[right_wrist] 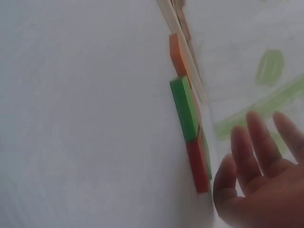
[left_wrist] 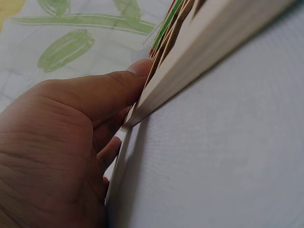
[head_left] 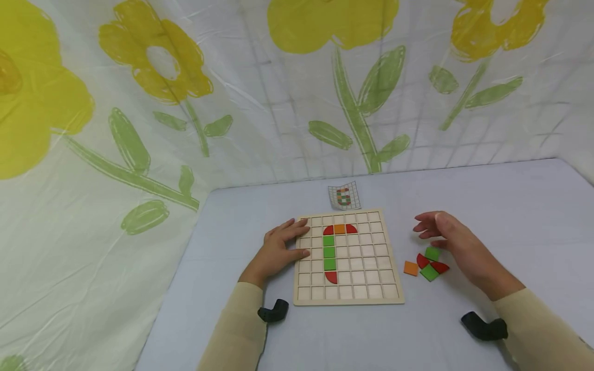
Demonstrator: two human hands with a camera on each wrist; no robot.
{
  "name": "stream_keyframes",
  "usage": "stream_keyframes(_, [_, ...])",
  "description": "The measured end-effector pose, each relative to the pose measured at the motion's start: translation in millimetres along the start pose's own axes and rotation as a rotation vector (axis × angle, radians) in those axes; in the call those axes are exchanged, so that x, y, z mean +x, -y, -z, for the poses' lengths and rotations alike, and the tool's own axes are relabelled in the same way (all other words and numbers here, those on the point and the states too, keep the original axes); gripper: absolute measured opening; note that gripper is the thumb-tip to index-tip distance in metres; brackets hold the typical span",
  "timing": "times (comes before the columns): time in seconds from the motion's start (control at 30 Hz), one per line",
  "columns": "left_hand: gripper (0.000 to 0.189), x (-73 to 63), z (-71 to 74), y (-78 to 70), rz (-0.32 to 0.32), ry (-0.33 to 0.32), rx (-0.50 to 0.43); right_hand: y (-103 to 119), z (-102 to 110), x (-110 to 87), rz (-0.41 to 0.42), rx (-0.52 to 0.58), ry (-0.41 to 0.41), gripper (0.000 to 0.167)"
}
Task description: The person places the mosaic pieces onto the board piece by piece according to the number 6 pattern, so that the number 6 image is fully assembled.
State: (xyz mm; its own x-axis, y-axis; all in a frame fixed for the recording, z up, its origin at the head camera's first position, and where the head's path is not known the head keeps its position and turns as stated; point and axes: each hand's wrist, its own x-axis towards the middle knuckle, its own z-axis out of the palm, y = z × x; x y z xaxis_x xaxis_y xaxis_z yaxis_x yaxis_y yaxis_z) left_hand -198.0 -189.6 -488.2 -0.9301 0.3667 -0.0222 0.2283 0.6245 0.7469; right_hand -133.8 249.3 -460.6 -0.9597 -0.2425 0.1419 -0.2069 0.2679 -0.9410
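Note:
A wooden grid board point(head_left: 368, 293) lies flat on the table. My left hand point(head_left: 278, 252) rests on its left edge, the fingers fairly straight; in the left wrist view the thumb point(left_wrist: 114, 88) lies over the rim. On the board are three green squares point(head_left: 329, 252) in a column, a red quarter-round piece point(head_left: 331, 277) below them, and an orange square point(head_left: 340, 229) between two red quarter-rounds at the top. My right hand point(head_left: 457, 247), holding nothing, hovers at the loose pieces right of the board: an orange square point(head_left: 410, 268), green squares point(head_left: 429, 272) and red quarter-rounds point(head_left: 440, 267).
Behind the board lies a small paper card point(head_left: 344, 196) printed with a coloured pattern on a grid. A white cloth point(head_left: 510, 206) covers the table, and a flower-printed curtain point(head_left: 260, 129) hangs at the back and left. Black wrist mounts point(head_left: 484, 327) sit on both sleeves.

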Motion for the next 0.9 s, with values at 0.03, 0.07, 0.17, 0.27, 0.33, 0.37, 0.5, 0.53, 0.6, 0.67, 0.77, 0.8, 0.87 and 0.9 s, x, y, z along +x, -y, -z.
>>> stream_keyframes(0.03, [0.065,-0.1,-0.2,0.1,0.006,0.002,-0.001,-3,2,-0.7,-0.006,-0.028,-0.01,0.05])
stream_keyframes(0.07, [0.065,0.1,-0.5,0.4,0.009,0.002,-0.001,-6,4,-1.3,-0.012,-0.048,-0.02,0.049])
stream_keyframes(0.17, [0.065,0.6,-1.6,0.6,0.007,-0.001,-0.005,-13,10,-2.5,-0.012,-0.095,-0.041,0.044])
stream_keyframes(0.27, [0.065,1.7,-2.2,0.4,-0.002,-0.001,0.007,-20,16,-3.8,-0.012,-0.133,-0.054,0.039])
stream_keyframes(0.33, [0.065,1.9,-2.0,0.1,-0.002,0.0,0.011,-24,19,-4.5,-0.028,-0.166,-0.051,0.038])
stream_keyframes(0.37, [0.065,1.8,-1.7,-0.3,0.001,0.002,0.013,-26,20,-4.7,-0.04,-0.18,-0.049,0.038])
stream_keyframes(0.5, [0.065,1.1,-0.6,-2.1,0.005,0.001,0.002,-31,23,-4.7,-0.079,-0.23,-0.029,0.041])
stream_keyframes(0.53, [0.065,0.9,-0.3,-2.7,0.003,0.0,0.001,-32,24,-4.5,-0.083,-0.24,-0.021,0.042])
stream_keyframes(0.6, [0.065,0.5,0.2,-3.1,-0.002,-0.002,-0.004,-33,25,-4.2,-0.088,-0.252,-0.004,0.043])
stream_keyframes(0.67, [0.065,0.4,0.5,-2.9,-0.006,-0.002,-0.003,-33,26,-3.8,-0.094,-0.262,0.017,0.042])
stream_keyframes(0.77, [0.064,0.3,0.6,-1.9,-0.012,-0.002,0.002,-33,28,-3.3,-0.128,-0.3,0.043,0.04])
stream_keyframes(0.8, [0.064,0.2,0.6,-1.8,-0.012,-0.003,0.002,-32,28,-3.0,-0.138,-0.317,0.054,0.04])
stream_keyframes(0.87, [0.064,-0.1,0.6,-1.9,-0.012,-0.002,0.003,-32,28,-2.4,-0.149,-0.35,0.074,0.04])
stream_keyframes(0.9, [0.064,-0.3,0.6,-2.0,-0.012,-0.002,0.001,-32,28,-2.3,-0.152,-0.366,0.08,0.04])
